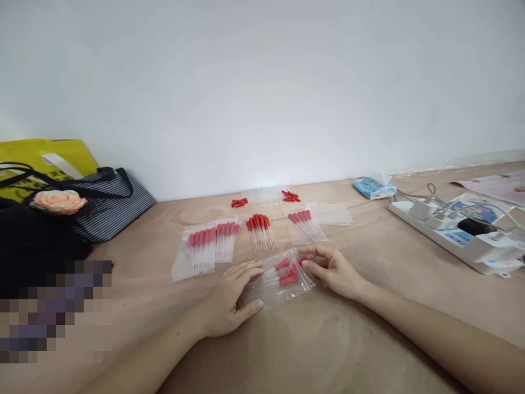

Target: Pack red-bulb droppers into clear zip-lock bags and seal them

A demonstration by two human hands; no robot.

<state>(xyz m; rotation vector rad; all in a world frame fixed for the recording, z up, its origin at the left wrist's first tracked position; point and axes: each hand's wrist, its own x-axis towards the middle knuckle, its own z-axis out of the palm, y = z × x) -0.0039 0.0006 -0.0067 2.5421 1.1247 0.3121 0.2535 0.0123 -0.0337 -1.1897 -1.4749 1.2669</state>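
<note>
A clear zip bag [283, 295] lies in front of me with several red-topped droppers [289, 274] inside. My left hand [229, 301] rests on the bag's left end, thumb and fingers apart over the plastic. At the bag's open right edge, my right hand [334, 272] pinches a red-topped dropper [303, 261], whose stem points into the bag. Behind them is a loose bunch of red-topped droppers [259, 223]. Filled bags lie to its left [200, 251] and right [305, 225].
Small red bulbs [240, 202] and more bulbs [291, 196] lie near the wall beside a clear bag. An unfilled bag [333, 214] is right of them. A blue tissue pack [374, 187] and power strip [447, 235] lie right; a striped bag [109, 210] stands left.
</note>
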